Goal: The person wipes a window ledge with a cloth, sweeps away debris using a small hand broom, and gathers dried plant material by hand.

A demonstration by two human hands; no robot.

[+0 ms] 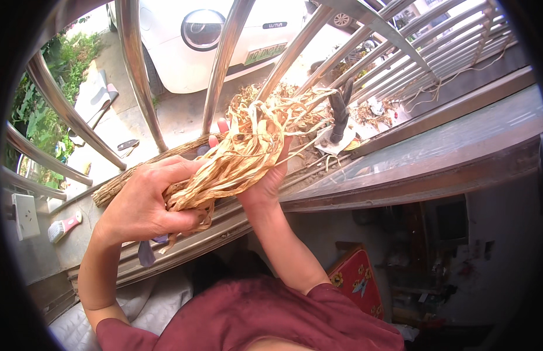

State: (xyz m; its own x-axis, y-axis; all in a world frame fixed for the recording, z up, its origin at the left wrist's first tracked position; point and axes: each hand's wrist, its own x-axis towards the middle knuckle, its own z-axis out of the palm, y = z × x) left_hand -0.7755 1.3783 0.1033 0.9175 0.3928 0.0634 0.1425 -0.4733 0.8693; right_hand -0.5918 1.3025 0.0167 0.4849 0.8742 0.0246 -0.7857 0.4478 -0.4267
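Observation:
A bundle of dried, yellow-brown plant strips [240, 158] lies across both my hands above the window sill. My left hand [155, 197] grips its near end, thumb below and fingers over the top. From underneath, my right hand [267, 180] supports the bundle, and two of its fingertips show beyond the far side. Loose ends of the strips spread towards the metal bars. Behind my hands, a rough brown stick or bundle of stems [117, 184] rests along the sill. Part of a dark purple strip [146, 253] hangs below my left hand.
Curved metal window bars [137, 79] stand just beyond my hands. A brush with a pink handle [65, 227] and a white socket [26, 217] are at left. A sliding window frame [407, 175] runs along the right. More dried plant matter [313, 118] and a dark twisted object [339, 112] lie ahead. Outside stands a white car [170, 52].

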